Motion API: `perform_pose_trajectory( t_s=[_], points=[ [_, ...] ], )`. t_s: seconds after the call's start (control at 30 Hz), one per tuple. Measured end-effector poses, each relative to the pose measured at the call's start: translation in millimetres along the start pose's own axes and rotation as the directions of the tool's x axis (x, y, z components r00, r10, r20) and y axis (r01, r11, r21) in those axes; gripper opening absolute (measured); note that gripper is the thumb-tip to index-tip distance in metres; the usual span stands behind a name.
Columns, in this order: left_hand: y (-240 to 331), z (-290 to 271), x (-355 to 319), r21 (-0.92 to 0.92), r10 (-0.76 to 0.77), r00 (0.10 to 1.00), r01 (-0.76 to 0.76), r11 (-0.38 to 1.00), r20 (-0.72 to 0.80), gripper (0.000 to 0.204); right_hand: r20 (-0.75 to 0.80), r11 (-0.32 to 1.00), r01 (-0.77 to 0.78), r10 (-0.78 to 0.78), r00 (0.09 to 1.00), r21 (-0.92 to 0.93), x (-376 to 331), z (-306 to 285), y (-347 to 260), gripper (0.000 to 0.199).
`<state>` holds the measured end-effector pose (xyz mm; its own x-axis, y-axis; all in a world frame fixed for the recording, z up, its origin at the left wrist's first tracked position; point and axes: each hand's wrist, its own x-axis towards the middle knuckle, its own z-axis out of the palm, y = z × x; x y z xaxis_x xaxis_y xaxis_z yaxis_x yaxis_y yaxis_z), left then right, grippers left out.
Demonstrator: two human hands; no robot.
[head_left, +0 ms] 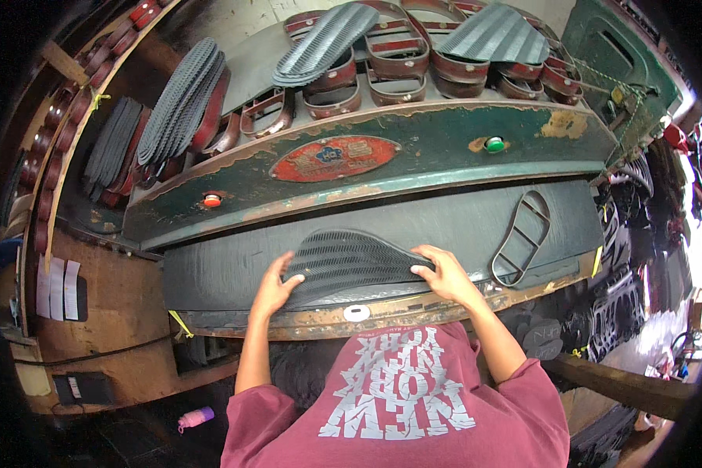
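Note:
A black ridged rubber sole sheet (pixel 351 265) lies across the dark cutting board (pixel 210 261) in front of me, its far edge curved. My left hand (pixel 275 285) grips its left end, thumb on top. At the right end my right hand (pixel 446 274) pinches the sheet the same way; the fingers under it are partly hidden. To the right of that hand, a sole-shaped metal cutting die (pixel 526 236) with crossbars rests on the board.
Behind the board stands a green press beam (pixel 444 140) with a red button (pixel 212 200) and a green button (pixel 494 143). On top are several red-brown dies (pixel 398 47) and stacks of grey ridged soles (pixel 183 101). Black offcuts (pixel 612 312) hang at right.

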<state>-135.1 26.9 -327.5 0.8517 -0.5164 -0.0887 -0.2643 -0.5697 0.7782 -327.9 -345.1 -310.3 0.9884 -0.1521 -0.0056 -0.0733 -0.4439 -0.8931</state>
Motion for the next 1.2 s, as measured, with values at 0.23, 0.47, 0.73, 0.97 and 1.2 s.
perform_pose_trajectory(
  t_s=[0.23, 0.47, 0.73, 0.97, 1.2],
  points=[
    [21.6, 57.0, -14.7, -0.139, 0.166, 0.968, -0.194, 0.971, -0.191, 0.024, -0.182, 0.991, -0.085, 0.065, 0.981, -0.103, -25.2, -37.0, 16.6, 0.032],
    [4.9, 86.2, -27.3, -0.051, 0.091, 0.955, -0.109, 0.993, -0.281, 0.04, -0.271, 0.992, -0.015, -0.02, 0.962, -0.128, -24.4, -12.7, 50.2, 0.03],
    [27.2, 61.7, -15.9, -0.172, -0.027, 0.987, -0.001, 0.985, -0.156, 0.042, -0.246, 0.989, -0.036, 0.0, 0.969, -0.14, -18.3, -34.6, 22.8, 0.046],
    [42.2, 33.3, -32.4, 0.133, -0.206, 0.978, 0.199, 0.971, 0.043, 0.054, 0.056, 0.893, -0.231, 0.273, 0.96, -0.385, -36.8, -59.7, 20.9, 0.064],
    [32.9, 66.9, -59.6, 0.3, 0.084, 0.992, -0.051, 0.953, -0.098, 0.067, -0.075, 0.857, -0.133, 0.11, 0.991, -0.499, -62.2, -33.8, 38.2, 0.059]
  ],
)
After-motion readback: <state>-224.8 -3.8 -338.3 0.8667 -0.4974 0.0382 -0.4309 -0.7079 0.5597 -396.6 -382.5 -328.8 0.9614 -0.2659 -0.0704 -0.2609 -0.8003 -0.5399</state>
